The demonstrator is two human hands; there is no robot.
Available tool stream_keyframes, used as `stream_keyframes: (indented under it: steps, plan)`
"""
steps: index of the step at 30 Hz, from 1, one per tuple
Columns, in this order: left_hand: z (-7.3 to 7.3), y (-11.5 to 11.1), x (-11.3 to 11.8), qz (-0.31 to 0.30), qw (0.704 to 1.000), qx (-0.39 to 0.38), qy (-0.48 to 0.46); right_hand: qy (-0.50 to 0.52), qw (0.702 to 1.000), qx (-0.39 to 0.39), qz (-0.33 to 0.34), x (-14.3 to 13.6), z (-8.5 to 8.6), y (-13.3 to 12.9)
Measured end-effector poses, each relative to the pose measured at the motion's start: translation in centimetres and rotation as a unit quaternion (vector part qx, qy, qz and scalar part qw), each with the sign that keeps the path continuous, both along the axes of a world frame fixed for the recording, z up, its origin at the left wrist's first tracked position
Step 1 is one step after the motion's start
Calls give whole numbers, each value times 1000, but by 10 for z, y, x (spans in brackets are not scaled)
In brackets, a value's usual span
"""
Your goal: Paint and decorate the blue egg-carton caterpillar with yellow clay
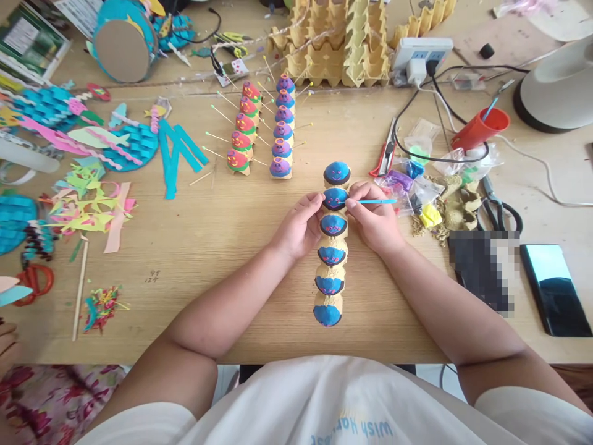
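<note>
A strip of egg-carton cups [332,254] runs front to back before me, its cups topped with blue clay and edged in dark clay. Small pink features make faces on most of them; the nearest cup looks plain blue. My left hand [300,225] is closed on the strip's left side, thumb and finger at the second cup from the far end. In my right hand [376,217] a thin blue modelling tool [378,201] is pinched, its tip against that same cup's face. The right fingertips partly hide the cup's right edge.
Two finished-looking carton strips, one red and green [241,142], one purple and blue [281,148], stand beyond, with bead-tipped sticks. At right lie a utility knife [386,151], clay packets [430,215], scissors [500,213], a red cup [482,128] and a phone [556,290]. Another person's hand [7,346] shows at left.
</note>
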State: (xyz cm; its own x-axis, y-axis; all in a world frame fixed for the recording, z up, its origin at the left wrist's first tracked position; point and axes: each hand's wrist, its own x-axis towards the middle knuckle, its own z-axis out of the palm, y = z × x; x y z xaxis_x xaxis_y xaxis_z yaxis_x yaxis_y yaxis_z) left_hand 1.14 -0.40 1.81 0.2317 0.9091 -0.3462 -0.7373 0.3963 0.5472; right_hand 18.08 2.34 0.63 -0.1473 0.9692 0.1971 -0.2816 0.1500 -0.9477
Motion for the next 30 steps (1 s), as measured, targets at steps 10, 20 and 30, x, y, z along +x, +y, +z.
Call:
stream_keyframes:
  steps: [10,20,30]
  plan:
    - [5,0,2,3,1000,-11,-13,1,1000,-11,-4,1,-1,0]
    - [-5,2,-1,6,1000,11,-20,26,999,-40,6,1,-3,1]
    - [-12,2,-3,-6,999,31,10,6,999,-34,-3,1,-5,0]
